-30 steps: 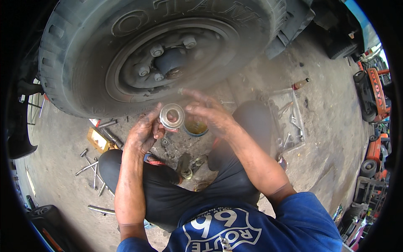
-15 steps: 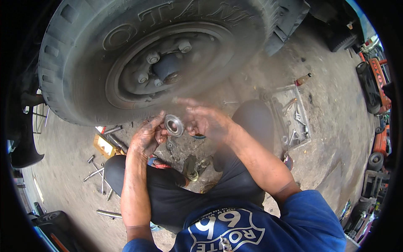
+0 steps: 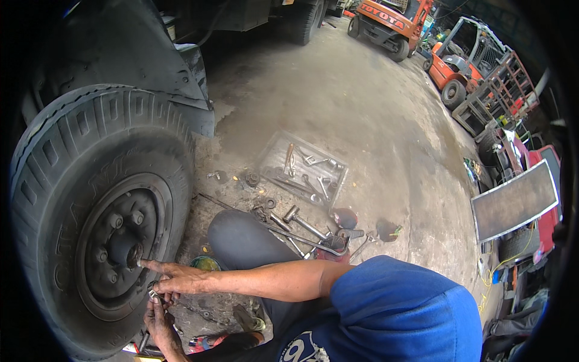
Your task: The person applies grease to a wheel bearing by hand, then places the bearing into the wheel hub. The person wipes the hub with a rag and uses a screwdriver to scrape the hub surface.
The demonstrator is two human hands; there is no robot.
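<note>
The large truck wheel [image 3: 160,241] stands upright on my left, its hub [image 3: 125,248] sticking out from the middle of the rim. My right hand [image 3: 178,279] reaches across to it, index finger stretched so that the tip meets the hub's open end. The other right fingers curl just above my left hand and are partly hidden. Low beside the tyre, my left hand [image 3: 160,329] pinches a ring-shaped metal bearing [image 3: 152,292] between thumb and fingers. Only part of the bearing shows between the two hands.
A metal tray [image 3: 278,145] with wrenches lies beyond my knee. Nearer are a hammer-shaped tool [image 3: 307,223], bars and a red container [image 3: 338,246]. An open round tin [image 3: 206,263] sits under my right forearm. Orange forklifts [image 3: 386,24] stand farther off.
My view has swung to the right, placing the wheel at the left. Both hands have moved closer to the wheel, and my right index finger now reaches the hub. The bearing stays in my left hand.
</note>
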